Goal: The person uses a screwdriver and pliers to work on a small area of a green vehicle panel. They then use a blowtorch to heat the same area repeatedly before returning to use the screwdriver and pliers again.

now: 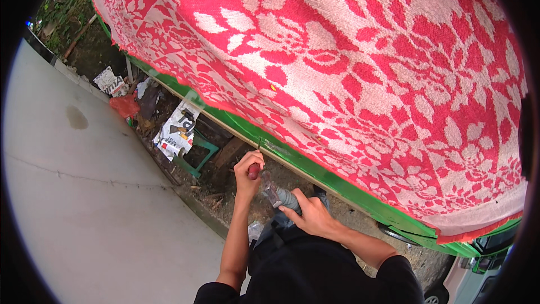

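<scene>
My left hand (246, 168) is closed around a screwdriver with a red handle (254, 171). Its thin dark shaft points away from me, its tip close to the green edge (275, 145) of a long panel with a pale strip along its near side. Whether the tip touches the edge I cannot tell. My right hand (316, 215) grips what looks like a hammer (272, 190), with a shiny worn head and a grey wrapped handle. The hammer head is just right of the screwdriver's handle end, with a small gap between them.
A red and white floral cloth (349, 79) drapes over the green panel. Below it are a green plastic stool (202, 155), torn printed sheets (177, 132) and a red bag (125, 105). A pale wall (84, 191) curves along the left. A vehicle (467, 281) stands at lower right.
</scene>
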Available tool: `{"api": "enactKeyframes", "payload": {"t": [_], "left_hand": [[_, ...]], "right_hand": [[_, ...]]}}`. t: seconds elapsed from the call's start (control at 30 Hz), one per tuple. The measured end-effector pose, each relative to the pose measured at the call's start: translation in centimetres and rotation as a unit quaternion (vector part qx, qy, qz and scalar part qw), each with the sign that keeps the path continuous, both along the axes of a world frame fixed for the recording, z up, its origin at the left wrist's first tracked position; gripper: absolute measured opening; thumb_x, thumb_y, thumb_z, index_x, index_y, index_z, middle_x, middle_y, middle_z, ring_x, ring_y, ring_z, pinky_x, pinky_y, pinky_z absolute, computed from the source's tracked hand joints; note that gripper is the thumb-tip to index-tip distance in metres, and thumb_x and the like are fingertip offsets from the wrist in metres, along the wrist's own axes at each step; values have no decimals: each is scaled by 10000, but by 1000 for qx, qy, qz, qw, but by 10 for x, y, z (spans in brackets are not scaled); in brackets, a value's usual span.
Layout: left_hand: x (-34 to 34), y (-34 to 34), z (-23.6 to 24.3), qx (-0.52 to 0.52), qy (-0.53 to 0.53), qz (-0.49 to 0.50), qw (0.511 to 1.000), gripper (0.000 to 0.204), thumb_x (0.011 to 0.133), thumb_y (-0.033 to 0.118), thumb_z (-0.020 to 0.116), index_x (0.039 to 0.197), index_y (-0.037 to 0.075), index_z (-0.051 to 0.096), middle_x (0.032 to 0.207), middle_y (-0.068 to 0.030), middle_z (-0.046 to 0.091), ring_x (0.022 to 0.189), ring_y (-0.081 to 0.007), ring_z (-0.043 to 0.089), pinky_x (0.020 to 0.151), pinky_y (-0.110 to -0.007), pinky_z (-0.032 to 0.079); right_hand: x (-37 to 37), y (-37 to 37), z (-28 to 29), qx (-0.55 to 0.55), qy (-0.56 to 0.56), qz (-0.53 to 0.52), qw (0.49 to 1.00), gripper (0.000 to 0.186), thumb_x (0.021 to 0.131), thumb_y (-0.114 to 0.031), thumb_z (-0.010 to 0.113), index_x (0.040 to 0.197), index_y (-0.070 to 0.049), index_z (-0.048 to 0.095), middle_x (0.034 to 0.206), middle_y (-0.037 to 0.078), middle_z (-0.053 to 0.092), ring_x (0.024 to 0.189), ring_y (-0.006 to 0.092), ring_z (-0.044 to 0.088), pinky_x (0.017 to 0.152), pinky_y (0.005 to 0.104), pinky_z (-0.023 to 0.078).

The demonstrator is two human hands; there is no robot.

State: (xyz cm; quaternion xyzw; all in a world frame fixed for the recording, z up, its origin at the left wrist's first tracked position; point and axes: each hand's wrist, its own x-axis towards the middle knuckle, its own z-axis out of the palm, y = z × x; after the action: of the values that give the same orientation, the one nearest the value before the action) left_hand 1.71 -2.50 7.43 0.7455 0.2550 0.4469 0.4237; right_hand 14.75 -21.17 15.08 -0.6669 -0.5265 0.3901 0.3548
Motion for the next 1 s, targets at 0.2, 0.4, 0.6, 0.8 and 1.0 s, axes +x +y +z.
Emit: {"api": "enactKeyframes", "payload": {"t": [0.2,0.4,0.6,0.8,1.0], "left_hand": [[4,2,12,-49,-40,35,997,307,559,-241,502,768,-18,523,795,-103,604,770,-225,626,865,-341,523],[8,5,9,-52,-38,20,998,314,562,-245,501,777,-18,528,814,-100,617,745,-192,624,731,-287,503],[7,-1,0,-27,-51,9,998,223,612,-169,544,767,-9,536,801,-98,617,761,-212,627,838,-335,513],[9,-6,-1,-1,-53,-10,999,113,702,-59,626,771,-4,555,788,-93,614,785,-228,631,901,-378,515],[8,-9,-8,39,-8,-50,998,117,743,30,662,787,0,558,796,-87,600,799,-242,636,964,-416,512]], "right_hand": [[-3,0,7,3,22,-9,1000,411,973,-367,672,1116,-25,494,647,253,617,659,492,644,589,529,493],[-7,0,8,21,18,-10,1000,411,972,-366,674,1128,-27,502,640,236,616,647,477,649,585,515,496],[-7,-2,18,-5,19,-1,1000,413,966,-371,680,1135,-35,509,647,243,616,656,485,647,588,524,496],[-7,-2,17,31,6,6,1000,365,944,-273,721,1149,-37,532,625,186,594,576,397,651,537,440,487],[-2,-1,20,11,15,4,1000,427,950,-383,695,1135,-39,525,641,242,616,664,489,650,595,529,505]]}}
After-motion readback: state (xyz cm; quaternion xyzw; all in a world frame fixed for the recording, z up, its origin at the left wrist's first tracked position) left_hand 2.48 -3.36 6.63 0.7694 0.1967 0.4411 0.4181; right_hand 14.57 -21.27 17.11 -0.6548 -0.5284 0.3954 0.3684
